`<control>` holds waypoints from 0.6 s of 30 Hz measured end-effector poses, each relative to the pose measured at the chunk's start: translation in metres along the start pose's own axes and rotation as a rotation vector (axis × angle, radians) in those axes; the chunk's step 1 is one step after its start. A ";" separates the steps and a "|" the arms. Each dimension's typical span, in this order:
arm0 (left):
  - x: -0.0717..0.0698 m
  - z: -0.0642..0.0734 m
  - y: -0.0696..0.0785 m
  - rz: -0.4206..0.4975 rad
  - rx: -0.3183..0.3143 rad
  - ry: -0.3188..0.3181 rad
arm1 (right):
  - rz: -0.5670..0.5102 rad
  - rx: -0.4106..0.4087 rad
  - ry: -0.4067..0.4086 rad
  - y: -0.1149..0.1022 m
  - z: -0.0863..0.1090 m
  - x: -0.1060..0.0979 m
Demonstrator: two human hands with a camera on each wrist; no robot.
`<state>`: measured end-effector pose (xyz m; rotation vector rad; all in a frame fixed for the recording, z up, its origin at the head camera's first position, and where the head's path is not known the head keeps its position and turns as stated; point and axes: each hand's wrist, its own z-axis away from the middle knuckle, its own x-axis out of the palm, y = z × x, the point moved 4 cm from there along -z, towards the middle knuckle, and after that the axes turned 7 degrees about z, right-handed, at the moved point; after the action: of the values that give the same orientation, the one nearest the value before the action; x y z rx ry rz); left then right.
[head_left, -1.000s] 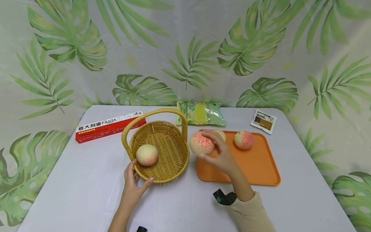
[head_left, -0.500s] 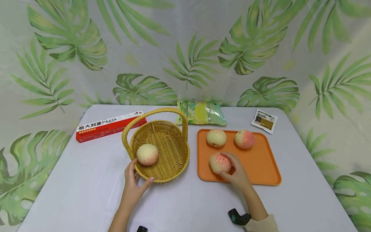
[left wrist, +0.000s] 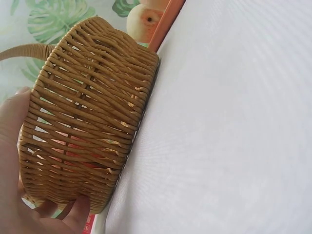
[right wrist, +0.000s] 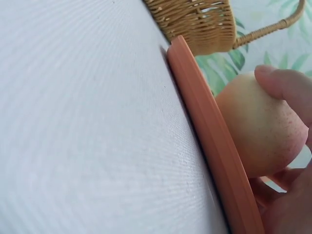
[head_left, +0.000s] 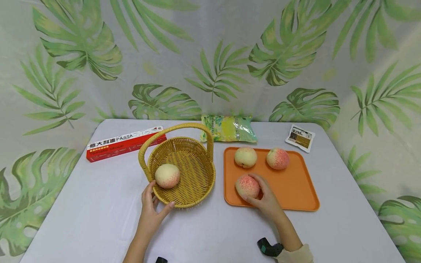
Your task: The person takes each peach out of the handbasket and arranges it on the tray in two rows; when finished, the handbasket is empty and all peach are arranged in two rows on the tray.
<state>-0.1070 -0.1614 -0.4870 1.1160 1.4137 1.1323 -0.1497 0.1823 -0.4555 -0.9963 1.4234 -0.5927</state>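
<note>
My right hand (head_left: 269, 202) grips a pink-speckled peach (head_left: 246, 186) at the front left of the orange tray (head_left: 294, 188). In the right wrist view the thumb lies across the upper side of this peach (right wrist: 258, 126), low behind the tray's rim (right wrist: 209, 131), with fingers bent under its far side. My left hand (head_left: 152, 212) holds the front left of the yellow wicker basket (head_left: 194, 171) between thumb and fingers. Its woven side (left wrist: 87, 112) fills much of the left wrist view. Inside the basket, a pale peach (head_left: 167, 176) rests at the left.
Two more peaches, a pale one (head_left: 245, 157) and a pinker one (head_left: 277, 158), sit at the back of the tray. A red pasta box (head_left: 125, 144) lies behind the basket at left. A green-yellow packet (head_left: 230, 128) and a small white sachet (head_left: 300, 138) lie along the back.
My right hand has brought its peach from beside the basket rim down and right to the tray's front, then shifted slightly left. The left hand and basket have stayed still.
</note>
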 end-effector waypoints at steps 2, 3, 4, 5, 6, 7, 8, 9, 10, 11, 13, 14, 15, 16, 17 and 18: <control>0.000 0.000 0.000 -0.001 -0.002 -0.002 | 0.001 0.008 0.000 0.000 0.001 0.000; 0.000 0.000 0.000 -0.002 -0.002 -0.003 | 0.001 0.006 0.003 0.000 0.001 0.000; 0.000 0.000 -0.001 -0.002 -0.002 -0.003 | 0.001 0.006 0.006 0.001 0.001 0.000; 0.000 0.000 -0.001 -0.003 -0.002 -0.004 | 0.000 0.004 0.009 0.001 0.001 0.000; 0.000 0.000 -0.002 -0.007 0.000 -0.003 | 0.001 0.000 0.014 0.001 0.001 0.000; 0.000 0.000 -0.002 -0.008 0.001 -0.002 | 0.002 0.000 0.015 0.001 0.001 0.000; -0.001 0.000 -0.002 -0.010 0.003 0.000 | 0.002 0.000 0.014 0.001 0.001 0.000; -0.001 0.000 -0.002 -0.009 0.005 0.002 | 0.002 0.004 0.012 0.000 0.001 -0.001; -0.001 0.000 -0.002 -0.009 0.007 0.002 | 0.002 0.008 0.009 0.000 0.001 -0.001; -0.001 0.000 -0.002 -0.009 0.007 0.003 | -0.001 0.015 0.006 0.000 0.001 -0.001; -0.001 0.000 -0.001 -0.009 0.001 0.002 | -0.010 0.027 -0.004 0.000 0.001 -0.001; -0.001 0.000 0.000 -0.010 -0.005 0.001 | -0.020 0.035 -0.007 0.001 0.001 -0.001; 0.000 0.000 0.001 -0.009 -0.011 -0.001 | -0.028 0.042 -0.011 0.002 0.001 -0.002; 0.000 0.001 0.004 -0.007 -0.016 -0.004 | -0.027 0.044 -0.009 0.005 0.001 -0.003; 0.001 0.001 0.008 -0.002 -0.018 -0.005 | -0.024 0.042 -0.005 0.008 0.000 -0.004; 0.001 0.002 0.012 0.002 -0.022 -0.007 | -0.016 0.032 0.005 0.011 0.000 -0.005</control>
<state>-0.1044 -0.1582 -0.4758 1.1048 1.3922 1.1417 -0.1524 0.1920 -0.4622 -0.9820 1.4070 -0.6283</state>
